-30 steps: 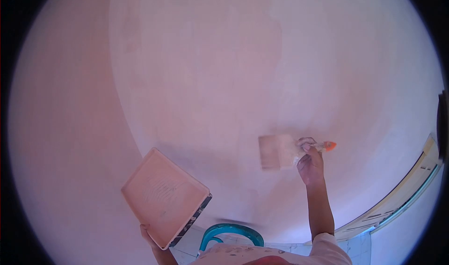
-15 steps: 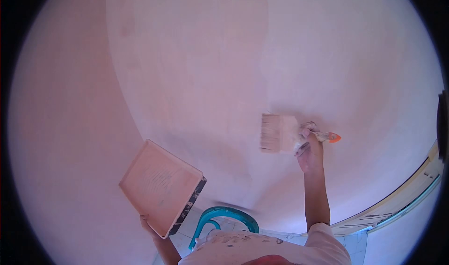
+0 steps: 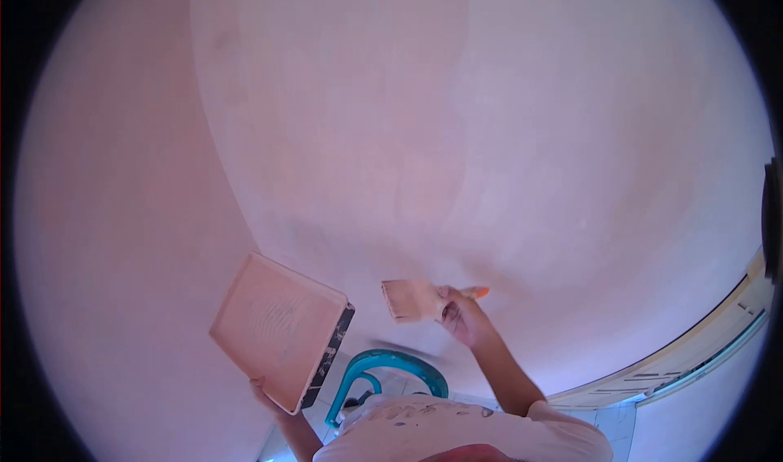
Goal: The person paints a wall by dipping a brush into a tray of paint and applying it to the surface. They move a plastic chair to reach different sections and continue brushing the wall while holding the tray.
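My right hand (image 3: 462, 317) is closed around a wide paintbrush (image 3: 408, 300) with an orange handle tip. The bristles point left, toward the tray, with a gap between them. At the lower left, my left hand (image 3: 265, 395) grips the near edge of a paint tray (image 3: 281, 315). This tray is tilted, its inside coated in pale pink paint with ridges in the middle and its dark outer side splattered. Most of my left fingers are hidden beneath it. Behind the brush stands a wall (image 3: 342, 136) with an uneven, damp-looking patch of paint.
A teal curved rail (image 3: 400, 360), like a chair back, stands between my body and the wall. White tiled floor (image 3: 616, 425) shows below. A corner with a second wall (image 3: 122, 176) lies left. A pale framed panel (image 3: 693, 348) runs along the lower right.
My right hand has brought the brush down and left, away from the middle of the wall and closer to the tray. The tray has barely shifted.
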